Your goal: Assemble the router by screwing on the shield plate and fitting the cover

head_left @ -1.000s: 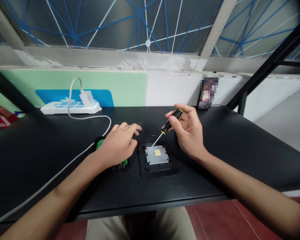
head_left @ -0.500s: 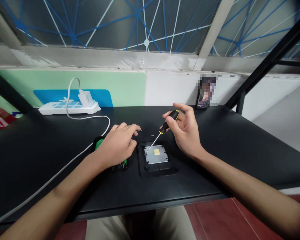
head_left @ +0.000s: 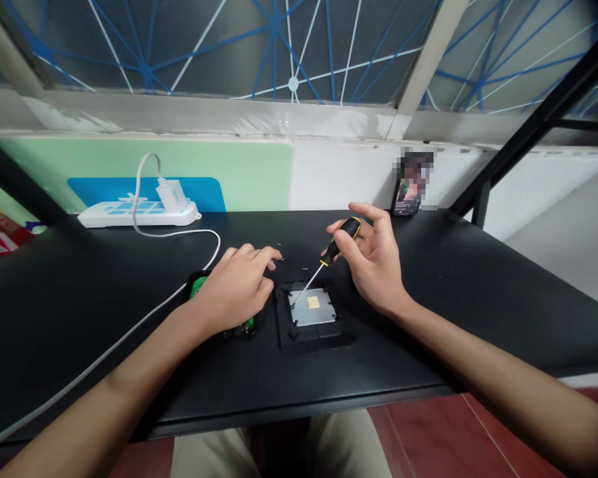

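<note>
In the head view, a wide black tabletop [head_left: 398,358] stretched along a wall beneath a window [head_left: 219,53] patterned with blue and white lines. The person's right hand [head_left: 379,259] was closed around a black-and-yellow screwdriver [head_left: 341,240], its thin shaft slanting down to the left edge of a silver metal plate [head_left: 303,317]. The plate, with a small pale yellow square pad [head_left: 313,302] on it, lay in a black plastic housing [head_left: 282,332] on the tabletop, between the two hands and toward the front edge. The left hand [head_left: 239,282] rested palm down just left of the housing, index finger reaching out and thumb apart from it; its palm was hidden, so whether it gripped anything could not be told. Partly beneath it were green circuit boards [head_left: 198,285] with black edges, and near its fingertip lay a few tiny screws [head_left: 282,259]. At the back left, a white power strip [head_left: 139,214] held a white charger [head_left: 172,196], whose white cable [head_left: 219,242] curled across the surface. A red packet [head_left: 2,229] sat at the far left. A phone [head_left: 411,189], partly pixelated, leaned upright against the white wall [head_left: 339,176] at the back right. Green and blue panelling [head_left: 259,172] covered the wall's left part, and reddish floor tiles [head_left: 418,425] showed below.
</note>
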Demonstrator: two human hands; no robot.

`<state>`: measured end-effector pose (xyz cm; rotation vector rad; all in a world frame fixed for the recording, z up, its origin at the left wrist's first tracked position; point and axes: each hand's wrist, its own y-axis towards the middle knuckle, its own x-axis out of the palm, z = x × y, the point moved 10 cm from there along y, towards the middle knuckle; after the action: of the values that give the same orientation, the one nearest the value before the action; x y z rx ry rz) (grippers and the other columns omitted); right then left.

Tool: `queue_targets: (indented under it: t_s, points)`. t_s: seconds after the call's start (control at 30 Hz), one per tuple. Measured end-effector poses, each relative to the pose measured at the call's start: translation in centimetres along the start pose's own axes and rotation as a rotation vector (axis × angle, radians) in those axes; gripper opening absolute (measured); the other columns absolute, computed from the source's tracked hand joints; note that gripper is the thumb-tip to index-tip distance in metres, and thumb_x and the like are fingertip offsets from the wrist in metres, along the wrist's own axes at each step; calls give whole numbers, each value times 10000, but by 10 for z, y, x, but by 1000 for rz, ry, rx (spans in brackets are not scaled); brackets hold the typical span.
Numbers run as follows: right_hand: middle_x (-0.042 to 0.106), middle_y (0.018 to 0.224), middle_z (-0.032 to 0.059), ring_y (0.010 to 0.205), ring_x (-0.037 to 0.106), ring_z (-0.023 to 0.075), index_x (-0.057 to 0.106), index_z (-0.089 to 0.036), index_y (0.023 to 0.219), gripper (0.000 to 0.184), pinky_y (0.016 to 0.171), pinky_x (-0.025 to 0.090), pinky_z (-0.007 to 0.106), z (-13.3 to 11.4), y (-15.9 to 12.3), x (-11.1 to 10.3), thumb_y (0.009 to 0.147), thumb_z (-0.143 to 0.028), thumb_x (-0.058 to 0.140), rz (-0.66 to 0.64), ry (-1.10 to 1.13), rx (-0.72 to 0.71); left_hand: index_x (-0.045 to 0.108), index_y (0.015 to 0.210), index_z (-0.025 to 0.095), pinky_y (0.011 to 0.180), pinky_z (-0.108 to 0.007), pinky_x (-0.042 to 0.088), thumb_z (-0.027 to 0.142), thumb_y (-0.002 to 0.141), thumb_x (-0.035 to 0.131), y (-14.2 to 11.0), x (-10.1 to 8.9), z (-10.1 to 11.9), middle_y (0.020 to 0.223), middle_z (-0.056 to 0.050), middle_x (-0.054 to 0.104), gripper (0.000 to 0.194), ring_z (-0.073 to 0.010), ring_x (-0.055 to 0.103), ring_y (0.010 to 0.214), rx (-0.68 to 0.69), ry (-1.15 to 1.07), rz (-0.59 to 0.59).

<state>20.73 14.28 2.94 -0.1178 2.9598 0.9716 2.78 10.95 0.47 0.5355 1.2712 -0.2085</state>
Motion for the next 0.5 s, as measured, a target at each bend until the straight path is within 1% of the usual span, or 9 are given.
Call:
queue_targets:
  t_s: [0.27,0.5]
  points:
    - [649,984,13,657,662,143,438,-301,1203,403,557,626,340,3,0,0,890,-352,687,0,19,14,566,1254,182,874,-430,442,109,848,462,0,-1,2,1079,-57,730,426,-268,605,1003,7,13,4]
    - [639,987,10,660,661,144,430,-305,1199,369,564,633,351,1,0,2,910,-349,655,-17,-18,7,566,1248,186,872,-424,438,112,844,463,0,0,1,1074,-56,729,423,-267,605,1002,6,12,3]
